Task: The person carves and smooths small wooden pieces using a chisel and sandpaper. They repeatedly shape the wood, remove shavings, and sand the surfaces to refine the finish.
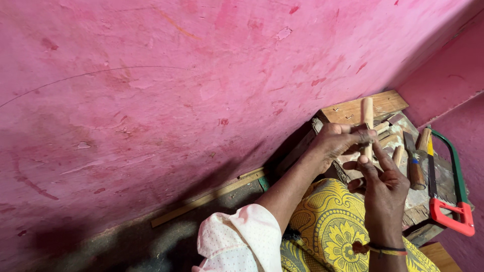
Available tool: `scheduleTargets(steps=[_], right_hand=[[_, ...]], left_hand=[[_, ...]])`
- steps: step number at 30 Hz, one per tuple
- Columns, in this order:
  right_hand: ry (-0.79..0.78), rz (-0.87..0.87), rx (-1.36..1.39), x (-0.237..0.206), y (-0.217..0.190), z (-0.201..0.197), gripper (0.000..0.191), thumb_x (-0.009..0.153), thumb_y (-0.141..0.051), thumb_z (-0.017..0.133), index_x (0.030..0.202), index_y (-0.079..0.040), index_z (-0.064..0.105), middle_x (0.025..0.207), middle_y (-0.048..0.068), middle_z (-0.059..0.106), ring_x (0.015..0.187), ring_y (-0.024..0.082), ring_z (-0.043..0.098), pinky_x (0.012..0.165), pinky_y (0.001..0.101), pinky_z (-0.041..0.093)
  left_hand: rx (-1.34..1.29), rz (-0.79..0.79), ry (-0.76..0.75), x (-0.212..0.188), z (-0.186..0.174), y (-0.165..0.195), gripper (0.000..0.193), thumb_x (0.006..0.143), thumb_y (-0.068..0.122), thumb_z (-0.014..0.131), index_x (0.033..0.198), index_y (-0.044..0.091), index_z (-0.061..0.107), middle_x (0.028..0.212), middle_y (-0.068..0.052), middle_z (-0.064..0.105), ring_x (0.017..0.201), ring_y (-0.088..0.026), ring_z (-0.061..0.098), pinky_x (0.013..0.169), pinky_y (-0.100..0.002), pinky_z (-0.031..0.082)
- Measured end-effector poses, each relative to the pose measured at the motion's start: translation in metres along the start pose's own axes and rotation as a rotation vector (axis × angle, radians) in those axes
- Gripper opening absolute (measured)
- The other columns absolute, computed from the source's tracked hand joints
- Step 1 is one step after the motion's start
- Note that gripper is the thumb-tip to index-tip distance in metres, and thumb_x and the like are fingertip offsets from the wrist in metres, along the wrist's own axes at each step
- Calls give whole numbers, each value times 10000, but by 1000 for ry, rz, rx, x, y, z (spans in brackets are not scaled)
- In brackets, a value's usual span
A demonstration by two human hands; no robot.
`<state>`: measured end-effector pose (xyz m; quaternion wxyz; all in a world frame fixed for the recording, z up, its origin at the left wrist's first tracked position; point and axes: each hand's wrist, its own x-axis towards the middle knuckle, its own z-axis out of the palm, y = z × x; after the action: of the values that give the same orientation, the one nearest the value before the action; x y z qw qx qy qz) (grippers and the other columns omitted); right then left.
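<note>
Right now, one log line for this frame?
left hand: grips wooden dowel | right hand: fingers on dowel | hacksaw: on workbench

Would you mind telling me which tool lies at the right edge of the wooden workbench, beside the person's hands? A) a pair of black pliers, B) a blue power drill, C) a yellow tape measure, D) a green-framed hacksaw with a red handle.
D: a hacksaw with a green frame and red handle lies on the wooden workbench, right of the right hand and left hand, which hold a wooden rod.
</note>
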<state>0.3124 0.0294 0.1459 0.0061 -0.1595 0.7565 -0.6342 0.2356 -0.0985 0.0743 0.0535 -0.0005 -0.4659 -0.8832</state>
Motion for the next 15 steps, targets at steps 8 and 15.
scheduleTargets(steps=[8,15], right_hand=[[-52,76,-88,3,2,-1,492,1011,-100,578,1502,-63,577,896,131,746,597,113,601,525,244,501],[-11,37,-40,3,7,-3,485,1022,-114,577,1503,-52,578,909,130,745,596,116,608,519,256,493]], left_hand=[[-228,131,163,10,-8,3,346,859,304,834,1033,12,769,958,-85,777,829,-108,717,814,-232,583],[-64,50,59,6,-3,0,367,833,318,853,1027,19,763,936,-106,775,816,-133,728,801,-272,598]])
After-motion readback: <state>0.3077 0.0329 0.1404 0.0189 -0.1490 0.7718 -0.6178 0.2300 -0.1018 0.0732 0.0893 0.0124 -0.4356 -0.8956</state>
